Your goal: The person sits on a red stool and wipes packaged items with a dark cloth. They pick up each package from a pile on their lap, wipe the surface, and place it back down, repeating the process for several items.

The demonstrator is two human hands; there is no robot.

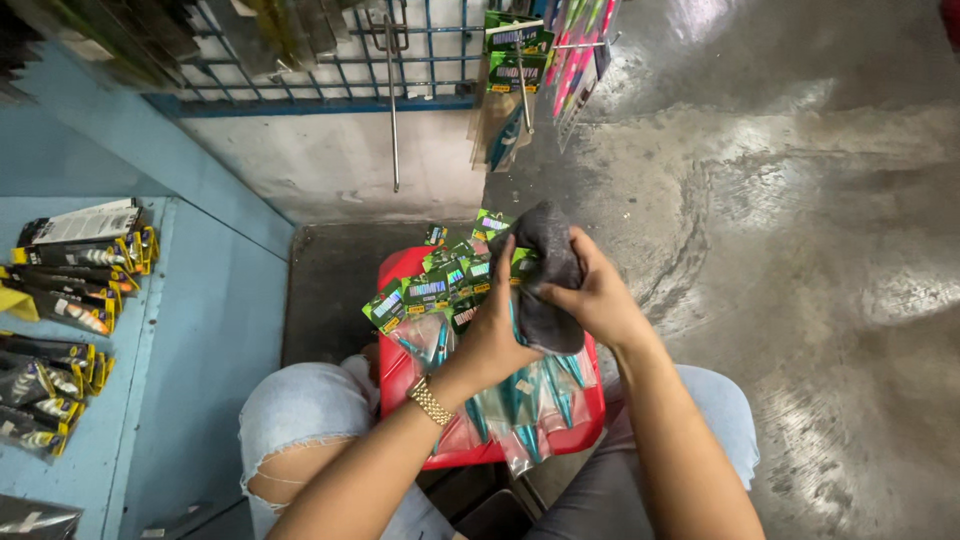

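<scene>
Left hand: the left hand (497,335) is closed around one clear packet, thumb on the near side, fingers hidden behind it; a gold watch band (432,402) sits on the wrist.
Right hand: the right hand (598,298) is bunched shut on a dark grey cloth (547,275), pressing it against the packet that the left hand holds.
Cloth: soft, limp, fuzzy-looking fabric; it drapes over the right fingers and hangs below them. Judged light and easy to crush, so any pinch will hold it.
Held packet: mostly hidden between cloth and left palm; a flat sleeve of clear film with a green card header, seemingly like those beneath. Probably light, slick and crinkly, so best taken by the stiff card edge, not the film.
Pile of packets: the pile of packets (500,400) lies just under both hands, on a red stool (395,370); teal, pointed lure shapes show through glossy film. The stack looks loose and likely to slide.
Below the forearms: knees in torn light jeans (300,420).
Beyond the hands: a blue wire rack (330,70) with more hanging packets (515,60).
Far left of the left hand: a pale blue shelf (150,400) with yellow-and-black boxed lures (70,290).
Right of the right hand: worn, shiny concrete floor (800,250).
</scene>
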